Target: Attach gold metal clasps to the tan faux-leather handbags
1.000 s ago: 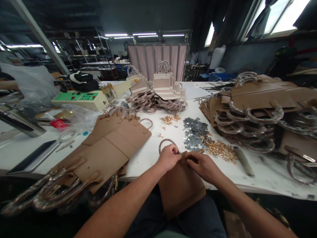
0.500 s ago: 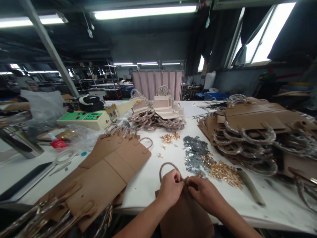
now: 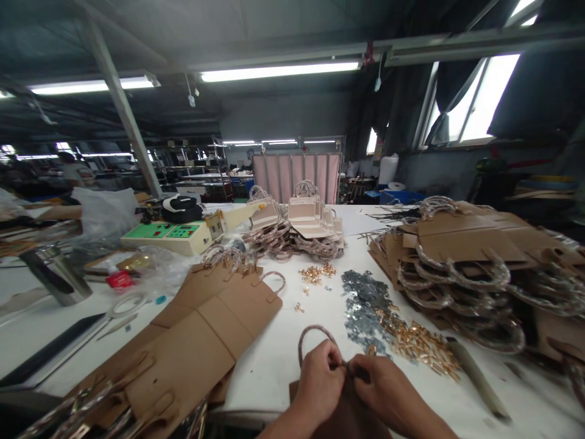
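At the near table edge (image 3: pixel 274 390): brown bag panel (image 3: pixel 340 421) hanging half off toward the lap, looped handle (image 3: pixel 315 332) lying on the tabletop. Left hand (image 3: pixel 320 387) and right hand (image 3: pixel 381 390) both pinched shut on the panel's top tab, fingertips nearly touching. Probably light, semi-stiff, creasable (handle wrap looks slick). Best held at tab, not loop.

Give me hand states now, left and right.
Left hand: closed, pinching the brown bag piece near its wrapped handle.
Right hand: closed on the same bag piece's top edge.
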### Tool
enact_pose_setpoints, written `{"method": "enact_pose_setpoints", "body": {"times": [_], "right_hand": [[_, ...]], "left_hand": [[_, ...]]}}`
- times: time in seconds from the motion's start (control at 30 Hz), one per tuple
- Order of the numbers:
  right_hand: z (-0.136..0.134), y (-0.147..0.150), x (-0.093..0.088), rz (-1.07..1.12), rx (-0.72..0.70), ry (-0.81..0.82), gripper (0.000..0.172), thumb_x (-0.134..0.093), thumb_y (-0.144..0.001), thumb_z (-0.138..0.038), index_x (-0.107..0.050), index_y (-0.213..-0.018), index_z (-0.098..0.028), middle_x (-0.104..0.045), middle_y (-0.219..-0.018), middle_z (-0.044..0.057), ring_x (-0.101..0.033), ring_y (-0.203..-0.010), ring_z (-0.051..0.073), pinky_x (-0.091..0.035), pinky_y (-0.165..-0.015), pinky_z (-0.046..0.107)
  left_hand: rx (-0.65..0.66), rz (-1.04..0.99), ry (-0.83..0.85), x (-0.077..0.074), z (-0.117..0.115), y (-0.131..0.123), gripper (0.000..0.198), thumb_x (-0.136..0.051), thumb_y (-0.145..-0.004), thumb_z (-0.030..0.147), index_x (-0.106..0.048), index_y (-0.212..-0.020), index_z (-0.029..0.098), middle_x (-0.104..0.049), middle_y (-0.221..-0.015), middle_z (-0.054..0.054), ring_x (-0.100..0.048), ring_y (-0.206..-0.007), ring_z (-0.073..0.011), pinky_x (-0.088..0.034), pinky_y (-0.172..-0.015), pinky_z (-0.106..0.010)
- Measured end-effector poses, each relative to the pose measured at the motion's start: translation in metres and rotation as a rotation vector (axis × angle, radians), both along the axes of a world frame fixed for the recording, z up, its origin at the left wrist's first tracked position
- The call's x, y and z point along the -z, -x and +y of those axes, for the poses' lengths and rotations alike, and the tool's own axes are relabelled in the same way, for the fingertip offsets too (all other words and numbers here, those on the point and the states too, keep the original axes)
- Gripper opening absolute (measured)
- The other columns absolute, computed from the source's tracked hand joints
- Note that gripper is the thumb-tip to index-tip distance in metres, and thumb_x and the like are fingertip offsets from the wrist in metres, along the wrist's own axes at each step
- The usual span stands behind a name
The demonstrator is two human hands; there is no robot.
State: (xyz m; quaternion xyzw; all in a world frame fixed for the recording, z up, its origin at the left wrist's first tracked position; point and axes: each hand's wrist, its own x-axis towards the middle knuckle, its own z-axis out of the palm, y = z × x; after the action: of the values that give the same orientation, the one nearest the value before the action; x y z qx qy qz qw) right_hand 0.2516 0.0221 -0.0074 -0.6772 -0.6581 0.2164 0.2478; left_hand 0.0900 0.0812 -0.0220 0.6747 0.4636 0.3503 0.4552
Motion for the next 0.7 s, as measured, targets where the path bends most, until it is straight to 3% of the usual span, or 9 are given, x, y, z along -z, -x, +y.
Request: {"method": "enact_pose_setpoints", "body": {"times": [0.13, 0.4, 0.7], "right_hand": [[-0.001, -0.004, 0.0, 0.038, -0.024, -0.02, 0.021, -0.053, -0.078, -0.016, -0.072, -0.079, -0.026, -0.075, -0.081, 0.0, -0.069, -0.079, 0.02, -0.043, -0.072, 0.028], [-0.016, -0.019, 0.001, 0.232, -0.026, -0.055, 0.014, -0.057, -0.086, -0.028, -0.07, -0.093, -0.026, -0.072, -0.08, -0.002, -0.068, -0.078, 0.02, -0.047, -0.075, 0.031], [-0.025, -0.021, 0.01, 0.365, 0.038, -0.013, 0.027, -0.06, -0.09, -0.039, -0.069, -0.112, -0.026, -0.075, -0.085, 0.0, -0.071, -0.072, 0.02, -0.053, -0.073, 0.032]], "left_hand": [[-0.005, -0.058, 0.044, 0.004, 0.004, -0.002, 0.021, -0.058, -0.063, 0.003, -0.048, -0.07, 0.021, -0.052, -0.066, 0.005, -0.049, -0.066, -0.0132, -0.035, -0.061, -0.026], [0.064, -0.114, 0.058, -0.013, 0.001, -0.002, 0.02, -0.063, -0.068, 0.007, -0.049, -0.073, 0.021, -0.059, -0.07, 0.004, -0.053, -0.066, -0.0125, -0.038, -0.064, -0.025], [0.117, -0.111, 0.136, -0.012, 0.006, 0.0, 0.022, -0.066, -0.069, 0.012, -0.047, -0.075, 0.02, -0.055, -0.066, 0.006, -0.046, -0.056, -0.0086, -0.033, -0.056, -0.022]]}}
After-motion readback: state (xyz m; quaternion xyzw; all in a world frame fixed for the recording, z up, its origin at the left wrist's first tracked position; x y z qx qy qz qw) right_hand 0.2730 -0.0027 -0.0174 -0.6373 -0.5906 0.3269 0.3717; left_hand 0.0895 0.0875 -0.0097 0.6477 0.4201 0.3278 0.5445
